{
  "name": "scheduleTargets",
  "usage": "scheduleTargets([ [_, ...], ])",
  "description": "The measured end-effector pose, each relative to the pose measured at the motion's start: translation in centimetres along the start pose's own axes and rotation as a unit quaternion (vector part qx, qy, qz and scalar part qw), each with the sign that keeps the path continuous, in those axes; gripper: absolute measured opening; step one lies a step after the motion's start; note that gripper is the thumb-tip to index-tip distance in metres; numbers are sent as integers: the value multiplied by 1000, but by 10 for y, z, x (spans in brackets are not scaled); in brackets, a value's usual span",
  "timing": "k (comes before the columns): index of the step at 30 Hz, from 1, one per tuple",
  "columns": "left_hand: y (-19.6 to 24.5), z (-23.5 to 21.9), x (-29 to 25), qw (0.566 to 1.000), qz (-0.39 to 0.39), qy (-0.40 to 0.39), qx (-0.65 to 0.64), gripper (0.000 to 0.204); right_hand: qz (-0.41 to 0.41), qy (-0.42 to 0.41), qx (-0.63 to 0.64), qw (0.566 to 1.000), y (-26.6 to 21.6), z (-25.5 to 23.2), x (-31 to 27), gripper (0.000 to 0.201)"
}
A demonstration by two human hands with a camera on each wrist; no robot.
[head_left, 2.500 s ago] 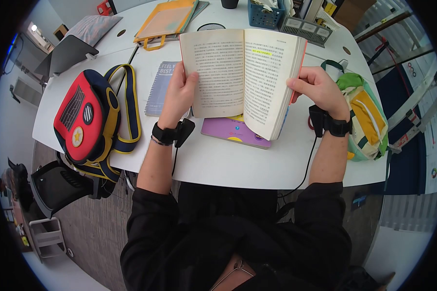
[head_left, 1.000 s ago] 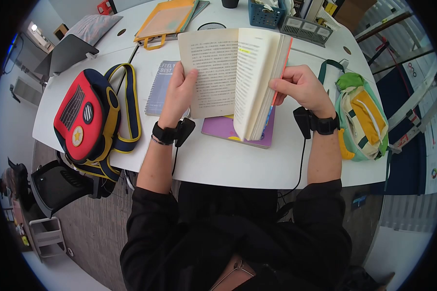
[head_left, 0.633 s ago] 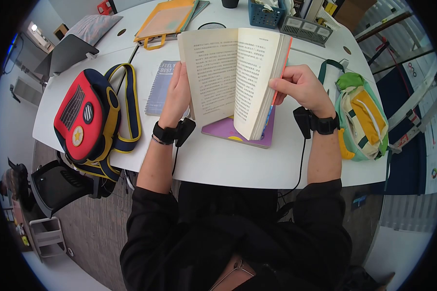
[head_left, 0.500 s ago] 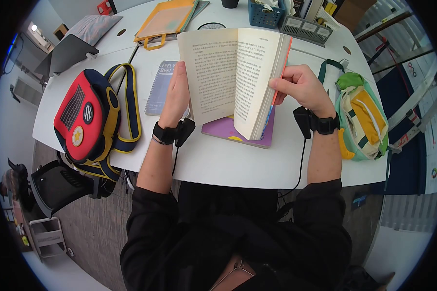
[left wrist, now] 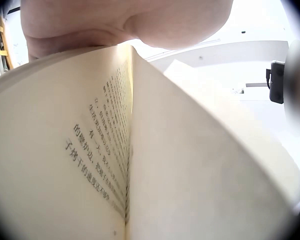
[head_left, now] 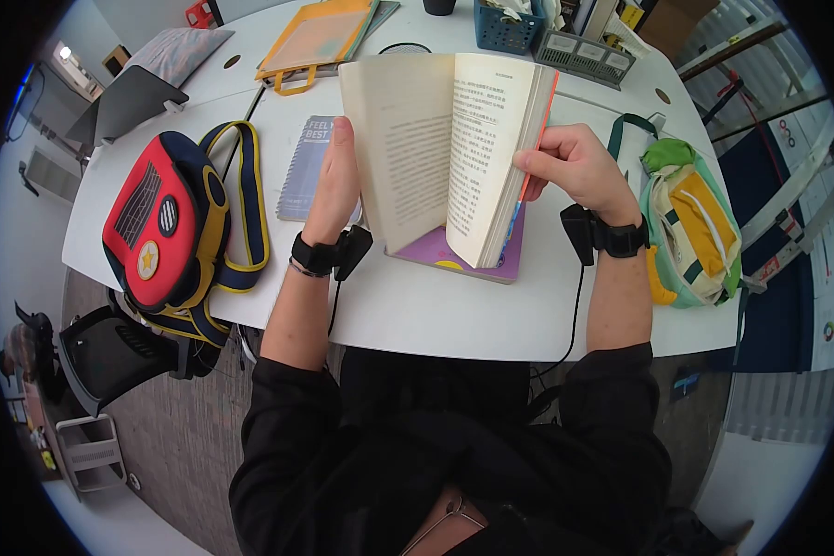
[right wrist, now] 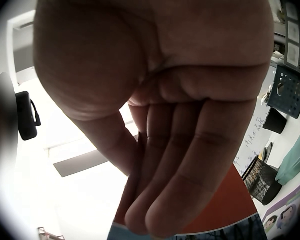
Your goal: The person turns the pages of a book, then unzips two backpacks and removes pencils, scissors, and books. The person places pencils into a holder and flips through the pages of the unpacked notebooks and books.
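An open paperback book (head_left: 486, 157) of printed text is held up over the white table. At its left edge is my left hand (head_left: 334, 190), upright, with part of it hidden by the pages. My right hand (head_left: 579, 167) pinches the right half, thumb on the page edges and fingers behind, against the red back cover (right wrist: 220, 200) in the right wrist view. The left leaf stands bent forward, its print blurred. In the left wrist view, pages (left wrist: 190, 145) spread apart in a V beneath the left hand (left wrist: 130, 22). A purple book (head_left: 505, 264) lies flat under the paperback.
A red and navy backpack (head_left: 153, 222) sits left, beside a spiral notebook (head_left: 301, 181). On the right is a green, cream and yellow bag (head_left: 690, 222). Farther back are a yellow folder (head_left: 310, 42), a blue basket (head_left: 505, 28) and a grey rack (head_left: 584, 60). Cables hang from both wrists.
Pages have turned; the yellow-highlighted page is out of sight. The left thumb has come off the left page's face. The right hand and right half have shifted left and then stayed still.
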State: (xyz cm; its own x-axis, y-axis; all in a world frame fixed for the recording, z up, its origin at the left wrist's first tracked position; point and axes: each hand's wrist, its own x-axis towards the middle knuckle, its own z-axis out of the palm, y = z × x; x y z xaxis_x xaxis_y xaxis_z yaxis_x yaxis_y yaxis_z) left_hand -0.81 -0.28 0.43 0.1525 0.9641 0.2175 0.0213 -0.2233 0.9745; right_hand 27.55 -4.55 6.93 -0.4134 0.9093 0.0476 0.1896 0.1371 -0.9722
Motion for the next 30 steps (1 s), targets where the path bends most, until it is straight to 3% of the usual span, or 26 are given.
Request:
scheduleTargets([
  [30, -2, 0, 0, 1000, 11, 5, 3, 69, 0, 1, -13, 1000, -1, 1, -1, 27],
])
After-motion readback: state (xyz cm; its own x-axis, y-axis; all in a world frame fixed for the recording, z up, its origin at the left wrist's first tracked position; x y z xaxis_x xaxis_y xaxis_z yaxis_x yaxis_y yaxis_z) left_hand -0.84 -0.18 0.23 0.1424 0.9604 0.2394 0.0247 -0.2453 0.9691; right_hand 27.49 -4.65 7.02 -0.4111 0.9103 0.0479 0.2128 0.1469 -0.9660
